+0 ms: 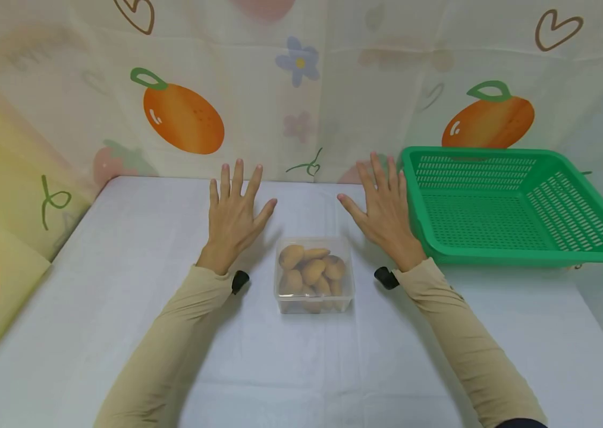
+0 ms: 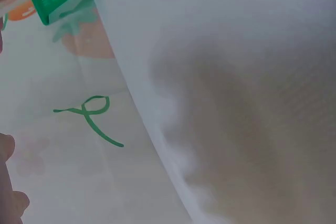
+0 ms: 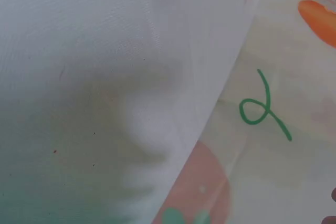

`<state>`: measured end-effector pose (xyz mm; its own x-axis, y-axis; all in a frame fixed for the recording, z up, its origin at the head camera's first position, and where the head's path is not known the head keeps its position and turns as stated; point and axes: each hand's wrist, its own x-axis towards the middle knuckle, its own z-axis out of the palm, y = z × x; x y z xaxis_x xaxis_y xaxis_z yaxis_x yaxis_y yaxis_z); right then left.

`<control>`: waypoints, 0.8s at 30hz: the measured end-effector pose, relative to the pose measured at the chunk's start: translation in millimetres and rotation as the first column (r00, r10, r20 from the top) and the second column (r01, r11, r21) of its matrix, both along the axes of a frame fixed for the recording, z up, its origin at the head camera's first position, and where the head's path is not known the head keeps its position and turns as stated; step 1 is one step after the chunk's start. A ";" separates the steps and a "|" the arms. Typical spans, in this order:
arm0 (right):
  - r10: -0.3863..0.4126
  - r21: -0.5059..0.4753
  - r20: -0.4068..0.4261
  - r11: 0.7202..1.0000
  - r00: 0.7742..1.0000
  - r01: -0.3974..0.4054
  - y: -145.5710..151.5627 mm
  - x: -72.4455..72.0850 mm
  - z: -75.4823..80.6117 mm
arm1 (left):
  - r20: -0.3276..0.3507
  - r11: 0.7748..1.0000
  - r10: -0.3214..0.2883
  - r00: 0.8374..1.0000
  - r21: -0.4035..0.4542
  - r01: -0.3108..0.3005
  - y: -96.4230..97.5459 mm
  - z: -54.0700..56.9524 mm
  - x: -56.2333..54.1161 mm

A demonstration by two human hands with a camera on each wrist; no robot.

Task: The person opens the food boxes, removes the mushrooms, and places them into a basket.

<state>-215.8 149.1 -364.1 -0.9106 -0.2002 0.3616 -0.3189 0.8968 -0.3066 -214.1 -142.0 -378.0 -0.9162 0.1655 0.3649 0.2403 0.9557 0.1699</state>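
Note:
My left hand [image 1: 233, 221] is held with its fingers spread, back of the hand up, to the left of a clear plastic box [image 1: 314, 305]. On the other side my right hand [image 1: 387, 217] has its fingers extended and thumb out, close beside a green basket. Neither hand holds anything. Inside the box lie several rounded, light-brown pieces [image 1: 313, 271], seen through its clear top. At the left edge of the left wrist view a few fingertips [image 2: 20, 203] show; the rest of that hand is out of that picture.
The green basket [image 1: 510, 257], with slotted sides, stands at the right of the table. A white cloth covers the table [image 1: 301, 362]. Behind it hangs a printed curtain [image 1: 258, 113] with oranges, flowers and hearts. A dark wrist camera [image 1: 239, 281] sits at my left cuff.

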 end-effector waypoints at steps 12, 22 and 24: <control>0.012 -0.031 -0.024 0.999 1.000 -0.013 3.6 18.5 4.5 | -0.017 1.000 -0.027 0.999 0.012 0.027 6.9 2.3 15.2; 0.048 -0.033 -0.025 0.998 0.999 -0.049 9.9 39.4 1.2 | -0.014 0.998 -0.052 0.999 0.017 0.053 11.6 9.0 35.9; 0.055 -0.032 -0.021 0.998 0.998 -0.055 10.9 43.9 -0.9 | -0.016 0.998 -0.065 0.998 0.022 0.065 13.4 9.8 40.5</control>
